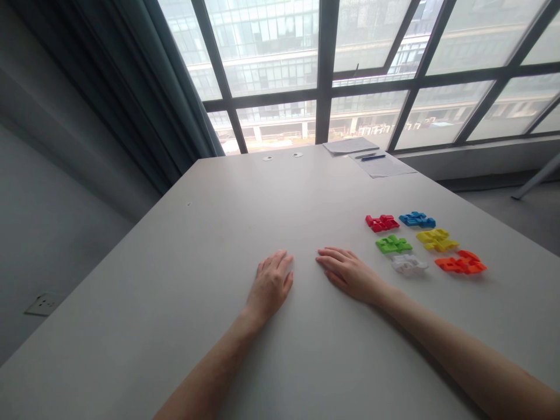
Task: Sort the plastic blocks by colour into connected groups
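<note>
My left hand (271,284) lies palm down on the white table (175,303), its fingers stretched forward and nothing in it. To its right, my right hand (343,269) rests flat on the same surface, fingers extended to the left, also holding nothing. Nearest to the right hand are small plastic pieces in separate colour clusters: white (409,265), green (394,244), red (382,223), blue (417,219), yellow (437,240) and orange (461,263). Neither hand touches them. The exact shape of the single pieces is too small to tell.
Sheets of paper (387,166) and pens (373,157) lie at the table's far right edge. Two round white fittings (297,154) sit along the far edge. Beyond are large windows (271,52), a dark curtain (131,76) at left, and a wall socket (42,304).
</note>
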Tool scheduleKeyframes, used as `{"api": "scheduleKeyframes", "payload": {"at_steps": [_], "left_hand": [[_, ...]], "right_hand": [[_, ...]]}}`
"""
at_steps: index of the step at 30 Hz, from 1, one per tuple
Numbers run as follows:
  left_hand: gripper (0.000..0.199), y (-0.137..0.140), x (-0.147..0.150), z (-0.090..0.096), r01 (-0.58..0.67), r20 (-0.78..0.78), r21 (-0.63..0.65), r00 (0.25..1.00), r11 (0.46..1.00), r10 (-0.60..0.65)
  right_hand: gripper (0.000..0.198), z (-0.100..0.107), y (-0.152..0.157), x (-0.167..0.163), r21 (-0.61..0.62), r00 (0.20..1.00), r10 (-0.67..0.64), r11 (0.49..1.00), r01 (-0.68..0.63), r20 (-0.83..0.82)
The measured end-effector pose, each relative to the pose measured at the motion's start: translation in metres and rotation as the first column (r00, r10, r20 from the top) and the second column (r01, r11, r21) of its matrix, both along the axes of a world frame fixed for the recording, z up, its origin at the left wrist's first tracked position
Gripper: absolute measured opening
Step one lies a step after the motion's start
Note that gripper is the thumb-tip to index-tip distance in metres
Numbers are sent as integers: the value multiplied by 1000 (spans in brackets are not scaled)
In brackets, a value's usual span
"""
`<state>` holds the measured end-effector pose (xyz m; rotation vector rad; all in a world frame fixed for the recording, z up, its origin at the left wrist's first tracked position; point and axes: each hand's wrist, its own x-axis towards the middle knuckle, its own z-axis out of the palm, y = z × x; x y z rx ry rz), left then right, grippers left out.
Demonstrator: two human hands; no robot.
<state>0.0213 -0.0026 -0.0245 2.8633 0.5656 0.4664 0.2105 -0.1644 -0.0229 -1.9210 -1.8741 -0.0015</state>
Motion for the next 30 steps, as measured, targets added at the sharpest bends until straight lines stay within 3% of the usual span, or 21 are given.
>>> {"api": "scheduleKeyframes", "payload": {"at_steps": [24,28,30], "left_hand": [[33,2,0,1,-4,34,-39,999,999,5],[39,-8,-9,11,-15,36,56,999,998,13],[40,-6,-31,24,38,25,155,999,987,-42]], "right_hand": [[34,-6,1,2,29,999,-9,1000,8,33],[34,-8,2,2,46,999,-1,999,-1,48],[33,-8,2,2,50,999,-8,999,5,54]]}}
